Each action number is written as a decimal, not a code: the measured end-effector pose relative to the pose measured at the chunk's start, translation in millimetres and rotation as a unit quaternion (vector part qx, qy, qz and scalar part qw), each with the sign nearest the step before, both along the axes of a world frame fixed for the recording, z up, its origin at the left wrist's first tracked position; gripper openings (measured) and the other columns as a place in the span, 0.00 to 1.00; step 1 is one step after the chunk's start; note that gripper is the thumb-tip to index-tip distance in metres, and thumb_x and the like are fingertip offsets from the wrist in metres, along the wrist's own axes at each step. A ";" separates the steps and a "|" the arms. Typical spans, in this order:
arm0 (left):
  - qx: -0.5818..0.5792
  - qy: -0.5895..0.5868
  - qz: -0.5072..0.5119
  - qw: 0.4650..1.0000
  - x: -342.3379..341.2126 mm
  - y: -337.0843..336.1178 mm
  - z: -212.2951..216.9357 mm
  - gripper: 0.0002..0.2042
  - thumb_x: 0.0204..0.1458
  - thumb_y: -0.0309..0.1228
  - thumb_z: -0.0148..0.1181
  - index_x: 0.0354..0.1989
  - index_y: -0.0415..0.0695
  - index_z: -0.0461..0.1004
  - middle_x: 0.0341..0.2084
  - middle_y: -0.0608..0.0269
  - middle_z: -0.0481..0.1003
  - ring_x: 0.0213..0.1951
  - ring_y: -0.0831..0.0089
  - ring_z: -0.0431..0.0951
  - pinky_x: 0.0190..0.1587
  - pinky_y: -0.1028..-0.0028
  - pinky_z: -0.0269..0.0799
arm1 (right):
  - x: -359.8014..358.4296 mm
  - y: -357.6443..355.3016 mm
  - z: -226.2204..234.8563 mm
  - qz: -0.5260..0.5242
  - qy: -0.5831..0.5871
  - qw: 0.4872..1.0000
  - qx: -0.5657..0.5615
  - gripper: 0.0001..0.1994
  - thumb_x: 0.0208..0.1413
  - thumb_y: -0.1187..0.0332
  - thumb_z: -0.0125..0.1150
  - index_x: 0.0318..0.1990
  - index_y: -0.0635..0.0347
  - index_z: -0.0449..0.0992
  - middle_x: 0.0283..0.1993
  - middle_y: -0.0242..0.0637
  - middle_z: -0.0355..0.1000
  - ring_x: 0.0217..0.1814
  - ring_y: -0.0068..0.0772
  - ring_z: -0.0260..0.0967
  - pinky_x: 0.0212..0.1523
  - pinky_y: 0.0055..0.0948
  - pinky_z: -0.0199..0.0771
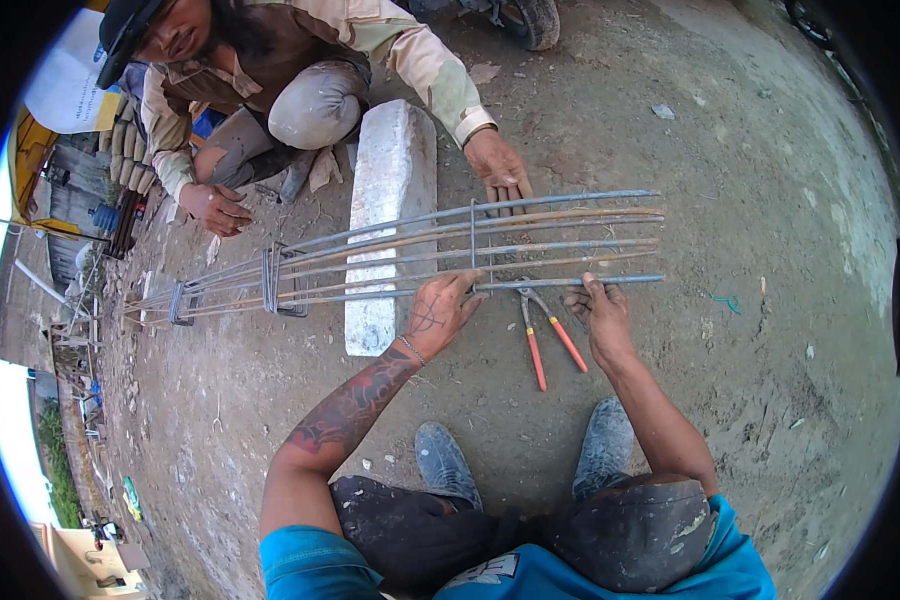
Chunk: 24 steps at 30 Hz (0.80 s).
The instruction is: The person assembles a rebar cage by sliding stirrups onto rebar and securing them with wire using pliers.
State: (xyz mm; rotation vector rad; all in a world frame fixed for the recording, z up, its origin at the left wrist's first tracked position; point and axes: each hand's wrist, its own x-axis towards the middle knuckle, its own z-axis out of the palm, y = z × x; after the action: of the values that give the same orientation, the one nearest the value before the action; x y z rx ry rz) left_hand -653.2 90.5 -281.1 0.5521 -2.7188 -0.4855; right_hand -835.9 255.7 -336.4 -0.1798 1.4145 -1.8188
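Note:
Several long steel reinforcing bars (625,281) lie side by side across a concrete block, running left to right in front of me. A thin square steel stirrup (473,240) stands around them. My left hand (438,312) is closed at the stirrup's near corner, against the nearest bar. My right hand (607,318) pinches that same bar near its right end, thumb on top and fingers partly hidden beneath. Between my hands, nippers (550,335) with red handles lie on the ground, their jaws just under the nearest bar.
The whitish concrete block (395,165) props up the bars. More stirrups (272,280) hang bunched farther left. Opposite me a co-worker (240,90) squats, one hand (498,165) by the far bars. A green scrap of string (730,302) lies on the dirt at right.

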 end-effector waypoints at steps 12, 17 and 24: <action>0.019 -0.009 0.001 1.000 -0.5 -1.9 -0.1 0.18 0.45 0.30 0.63 0.46 0.43 0.71 0.34 0.52 0.75 0.36 0.55 0.76 0.38 0.64 0.73 | -6.4 0.7 -4.7 0.018 -0.020 1.000 -0.012 0.11 0.60 0.66 0.52 0.38 0.67 0.71 0.33 0.38 0.72 0.31 0.24 0.70 0.32 0.23 0.67; 0.010 -0.009 -0.004 1.000 2.7 -3.7 -2.1 0.20 0.45 0.31 0.64 0.47 0.43 0.70 0.35 0.52 0.74 0.36 0.56 0.76 0.38 0.64 0.73 | -15.0 5.5 -17.2 0.054 0.002 0.998 -0.032 0.14 0.58 0.62 0.54 0.38 0.67 0.71 0.33 0.40 0.72 0.36 0.28 0.70 0.36 0.28 0.69; 0.031 -0.007 0.008 0.999 1.8 -5.1 -6.6 0.26 0.41 0.32 0.68 0.50 0.43 0.67 0.35 0.52 0.75 0.35 0.59 0.78 0.38 0.67 0.74 | -13.7 11.0 -71.6 0.181 0.551 0.794 0.183 0.17 0.54 0.60 0.53 0.42 0.67 0.73 0.41 0.51 0.73 0.46 0.50 0.70 0.49 0.43 0.68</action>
State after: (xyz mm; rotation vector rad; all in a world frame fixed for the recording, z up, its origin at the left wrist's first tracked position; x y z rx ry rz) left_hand -651.4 85.4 -287.6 0.5940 -2.7190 -0.5654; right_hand -849.6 266.7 -408.0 -1.3770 2.2513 -1.0238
